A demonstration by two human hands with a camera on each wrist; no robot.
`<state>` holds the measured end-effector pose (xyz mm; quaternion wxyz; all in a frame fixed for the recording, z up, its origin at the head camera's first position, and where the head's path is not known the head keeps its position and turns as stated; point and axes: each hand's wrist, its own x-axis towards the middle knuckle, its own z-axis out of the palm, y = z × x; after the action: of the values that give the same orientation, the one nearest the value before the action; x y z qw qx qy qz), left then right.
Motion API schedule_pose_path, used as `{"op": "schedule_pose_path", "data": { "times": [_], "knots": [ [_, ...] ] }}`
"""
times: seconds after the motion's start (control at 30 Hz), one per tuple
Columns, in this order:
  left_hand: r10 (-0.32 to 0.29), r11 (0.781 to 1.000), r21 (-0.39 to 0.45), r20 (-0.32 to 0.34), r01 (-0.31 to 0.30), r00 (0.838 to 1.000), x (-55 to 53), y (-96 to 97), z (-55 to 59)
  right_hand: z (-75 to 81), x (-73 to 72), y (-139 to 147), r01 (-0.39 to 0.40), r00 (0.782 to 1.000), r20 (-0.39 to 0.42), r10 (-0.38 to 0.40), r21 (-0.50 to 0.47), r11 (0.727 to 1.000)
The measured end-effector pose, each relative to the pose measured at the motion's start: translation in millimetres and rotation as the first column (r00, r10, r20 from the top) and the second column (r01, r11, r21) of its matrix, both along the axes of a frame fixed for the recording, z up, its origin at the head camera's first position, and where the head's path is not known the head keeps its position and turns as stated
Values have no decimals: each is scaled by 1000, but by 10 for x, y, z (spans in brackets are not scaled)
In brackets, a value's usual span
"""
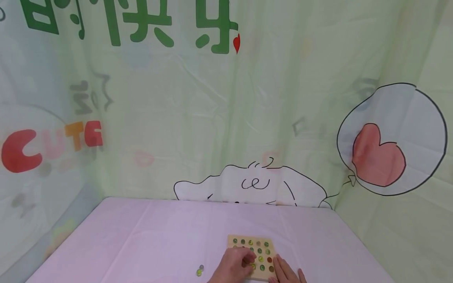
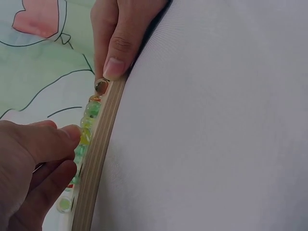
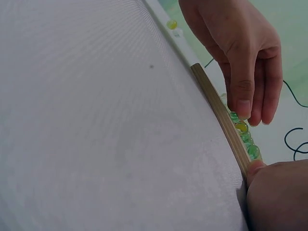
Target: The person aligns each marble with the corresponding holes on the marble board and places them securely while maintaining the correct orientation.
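A square wooden board [image 1: 260, 275] lies on the table with rows of glass marbles, mostly green and yellow, on its top. Over its left part hovers my left hand [image 1: 234, 262], fingers loosely bent, with a gap between thumb and index finger. Those fingertips come close to a yellow marble [image 2: 85, 136] and a green marble [image 3: 234, 116]; whether they touch them is hard to tell. My right hand [image 1: 286, 271] holds the board's near right corner, thumb [image 2: 115, 68] at the front edge and fingers along the right side.
Two loose marbles [image 1: 199, 270], one yellow-green and one clear, lie on the table to the left of the board. The pale pink tabletop [image 1: 159, 232] ends at a printed curtain [image 1: 177, 118] behind it and on both sides.
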<state>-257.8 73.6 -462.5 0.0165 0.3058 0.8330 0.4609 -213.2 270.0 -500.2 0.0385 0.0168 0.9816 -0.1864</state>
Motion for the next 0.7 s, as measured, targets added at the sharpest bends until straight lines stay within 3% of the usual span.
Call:
{"op": "schedule_pose_path", "data": {
  "times": [0.2,0.5,0.7],
  "knots": [
    [13,999,42,74,-16,997,17,-51,40,14,32,-30,6,999,-34,-6,0,1000],
    [55,995,78,61,-59,997,47,-173,160,-84,23,-58,15,997,-73,-13,15,1000],
    [67,992,100,64,-73,996,36,-301,165,-106,29,-51,1,995,-103,1,23,1000]
  ]
}}
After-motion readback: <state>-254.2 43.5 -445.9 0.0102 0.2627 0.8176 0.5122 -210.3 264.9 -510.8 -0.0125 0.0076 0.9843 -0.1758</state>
